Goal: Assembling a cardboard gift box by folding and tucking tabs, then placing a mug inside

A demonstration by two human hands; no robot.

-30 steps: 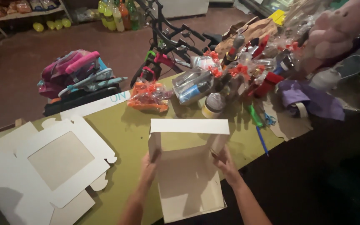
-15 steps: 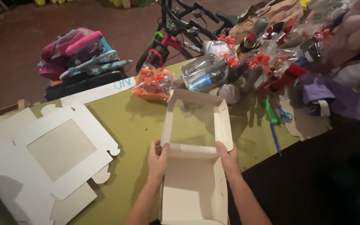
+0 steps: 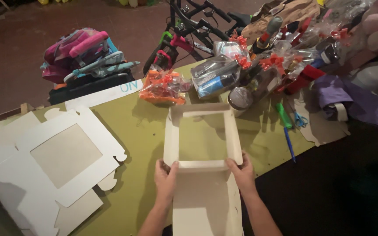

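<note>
While both hands gripped it, the cardboard box point(image 3: 203, 144) lay at centre of the green desk point(image 3: 141, 144), its windowed lid panel standing open toward 12 o'clock. Left hand point(image 3: 166, 177) pinched the lid's near-left corner, thumb on top, fingers closed on the card. Right hand point(image 3: 240, 171) pinched the near-right corner in the same grip. Box base ran toward 6 o'clock between the forearms. At 9 o'clock, flat die-cut box blanks point(image 3: 53, 161), well apart. At 12 to 2 o'clock, cellophane-wrapped gift packs with red bows point(image 3: 224, 74), crowded. Green marker point(image 3: 284, 116) and blue pen point(image 3: 289, 144) at 3 o'clock, near the box.
</note>
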